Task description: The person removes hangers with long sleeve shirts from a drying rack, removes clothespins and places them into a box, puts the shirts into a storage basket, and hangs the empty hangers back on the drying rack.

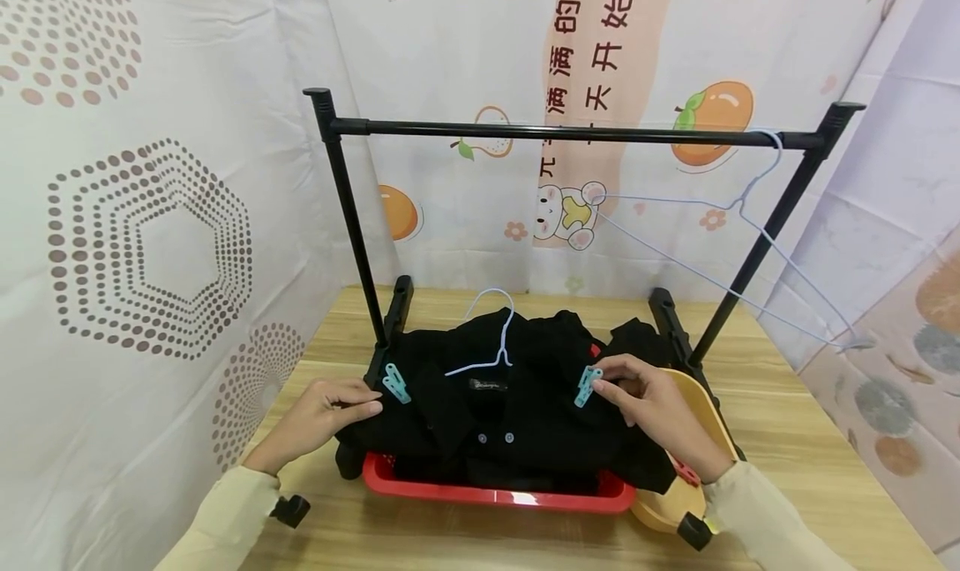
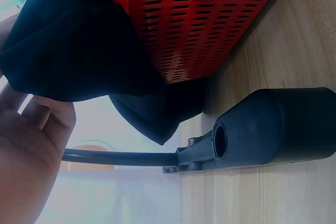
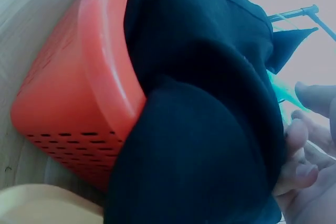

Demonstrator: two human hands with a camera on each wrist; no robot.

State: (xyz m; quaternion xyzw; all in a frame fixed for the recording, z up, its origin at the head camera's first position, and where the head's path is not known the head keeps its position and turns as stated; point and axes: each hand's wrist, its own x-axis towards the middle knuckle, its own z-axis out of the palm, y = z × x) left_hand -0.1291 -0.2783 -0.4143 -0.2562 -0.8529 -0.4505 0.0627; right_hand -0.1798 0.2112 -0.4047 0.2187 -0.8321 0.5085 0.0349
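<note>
A black shirt (image 1: pixel 540 421) with buttons and a neck label lies spread over a red basket (image 1: pixel 495 496). A light blue wire hanger (image 1: pixel 504 338) pokes out of its collar, its lower part hidden by the cloth. One teal clothespin (image 1: pixel 396 383) sits on the left shoulder. Beside it my left hand (image 1: pixel 337 408) pinches the shirt's left edge, its fingers under the black cloth (image 2: pixel 79 51) in the left wrist view. At the right shoulder my right hand (image 1: pixel 645 392) pinches the end of another teal clothespin (image 1: pixel 587 386) between thumb and index finger.
A black clothes rack (image 1: pixel 570 133) stands over the basket, its feet on the wooden table (image 1: pixel 787 438). A second blue hanger (image 1: pixel 742 200) hangs at the bar's right end. A yellow basin (image 1: pixel 701 396) holding a red clothespin (image 1: pixel 686 473) is partly under my right arm.
</note>
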